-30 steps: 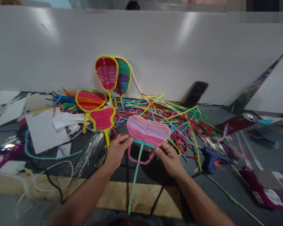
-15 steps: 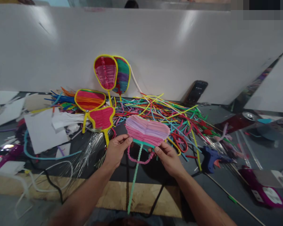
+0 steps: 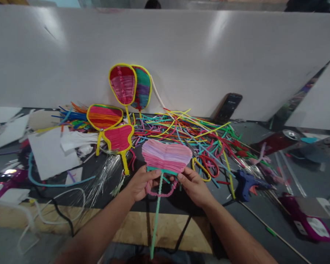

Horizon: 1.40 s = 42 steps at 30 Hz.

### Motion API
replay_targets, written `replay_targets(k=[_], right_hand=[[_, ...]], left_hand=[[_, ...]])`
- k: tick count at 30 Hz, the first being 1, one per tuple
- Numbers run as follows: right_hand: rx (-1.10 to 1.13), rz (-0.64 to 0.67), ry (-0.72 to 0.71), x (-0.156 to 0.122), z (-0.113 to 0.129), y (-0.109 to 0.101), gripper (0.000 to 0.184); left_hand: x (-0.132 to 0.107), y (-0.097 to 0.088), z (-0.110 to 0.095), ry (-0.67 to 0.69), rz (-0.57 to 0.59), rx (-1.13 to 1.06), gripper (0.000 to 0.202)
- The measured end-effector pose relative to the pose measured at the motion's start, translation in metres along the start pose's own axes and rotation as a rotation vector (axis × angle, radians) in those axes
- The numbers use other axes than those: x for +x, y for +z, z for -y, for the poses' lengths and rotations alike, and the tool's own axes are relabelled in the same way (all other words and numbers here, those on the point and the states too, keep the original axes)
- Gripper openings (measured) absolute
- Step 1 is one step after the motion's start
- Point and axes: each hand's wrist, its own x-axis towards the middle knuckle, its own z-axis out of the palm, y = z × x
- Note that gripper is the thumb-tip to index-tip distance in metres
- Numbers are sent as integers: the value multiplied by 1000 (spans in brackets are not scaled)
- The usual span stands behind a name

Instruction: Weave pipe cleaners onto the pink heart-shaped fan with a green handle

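A fan-shaped piece made of pink and lilac pipe cleaners point(image 3: 167, 156) is held up between both hands over the table's front. Its lower edge is teal, with a mint-green twisted stem point(image 3: 157, 220) hanging down and a pink pipe-cleaner loop point(image 3: 161, 194) below the edge. My left hand point(image 3: 143, 182) pinches the lower left, its thumb by the top of the stem. My right hand point(image 3: 194, 185) grips the lower right corner, near the loop's end. The fingertips behind the piece are partly hidden.
Loose pipe cleaners point(image 3: 181, 126) lie heaped behind. Yellow-edged fans point(image 3: 123, 84) lean on the white board point(image 3: 176, 47); more lie left beside white paper point(image 3: 53, 154). To the right are a blue glue gun point(image 3: 246, 185), a can point(image 3: 277, 143) and a phone point(image 3: 228, 107).
The fan-shaped piece has come slightly down and left in my hands. My left thumb has slid inward along the lower edge towards the stem.
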Motion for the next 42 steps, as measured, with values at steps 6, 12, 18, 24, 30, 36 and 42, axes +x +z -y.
replay_targets(k=[6,12,18,24,30,36,42], right_hand=[[-5,32,46,0,1,-3,19],[16,99,52,0,4,-8,18],[-118,63,-1,0,7,-5,23],[-124,66,-16,0,8,-5,24],[-107,66,-22,3,8,-3,26],[-89,62,-34,4,9,-1,27],[-76,48,-35,5,7,0,27]], left_hand=[[2,-1,5,-35,-50,20,20],[4,-5,5,-62,-84,-26,19],[5,-4,6,-104,-130,-53,23],[6,-1,3,-108,-177,-65,24],[7,-4,4,-130,-193,-51,19],[7,-4,4,-154,-200,-66,15],[8,-3,5,-161,-196,-69,14]])
